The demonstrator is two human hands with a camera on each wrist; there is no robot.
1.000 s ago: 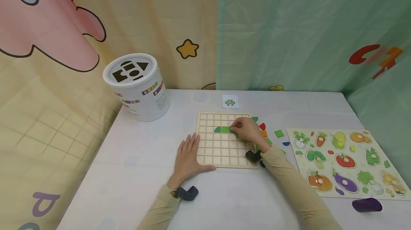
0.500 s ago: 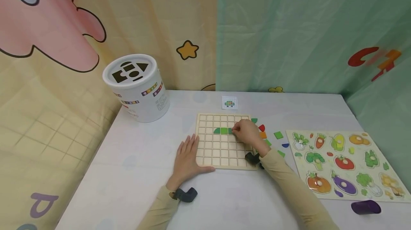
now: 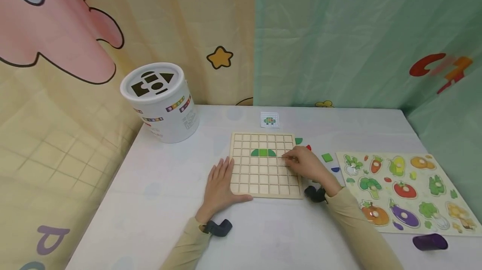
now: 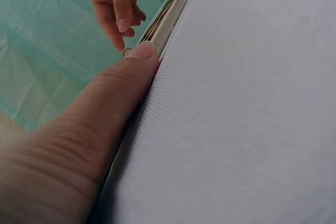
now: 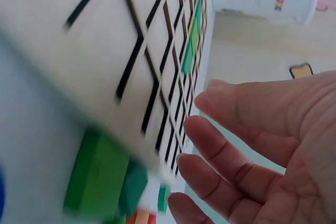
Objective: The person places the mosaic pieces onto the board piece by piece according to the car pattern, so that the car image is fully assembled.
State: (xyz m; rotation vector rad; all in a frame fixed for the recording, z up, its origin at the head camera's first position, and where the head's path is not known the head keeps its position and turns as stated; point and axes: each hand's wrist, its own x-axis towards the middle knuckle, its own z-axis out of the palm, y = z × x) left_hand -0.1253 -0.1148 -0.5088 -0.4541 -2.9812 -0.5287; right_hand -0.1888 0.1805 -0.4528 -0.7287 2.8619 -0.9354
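Observation:
A pale wooden grid board [image 3: 259, 176] lies on the table, with a light green square [image 3: 263, 153] between two dark green rounded-corner pieces in one row. My left hand [image 3: 220, 184] rests at the board's lower left corner, fingers straight along the left side, thumb against the near edge. In the left wrist view that thumb [image 4: 121, 82] touches the board's edge [image 4: 169, 32]. Over the board's right side hovers my right hand [image 3: 306, 163], fingers loosely bent. The right wrist view shows nothing between its thumb and fingers [image 5: 226, 145].
Loose pieces lie right of the board, including a green square [image 3: 327, 158] and a blue half-round [image 3: 335, 169]. A printed card [image 3: 269, 120] sits behind the board. A white bucket [image 3: 162, 106] stands back left; a vegetable puzzle [image 3: 384, 190] and purple cup [image 3: 430, 242] lie right.
My right hand has let go of the right-hand dark green piece and moved right, leaving that piece in the grid beside the light green square. The left hand has stayed in place.

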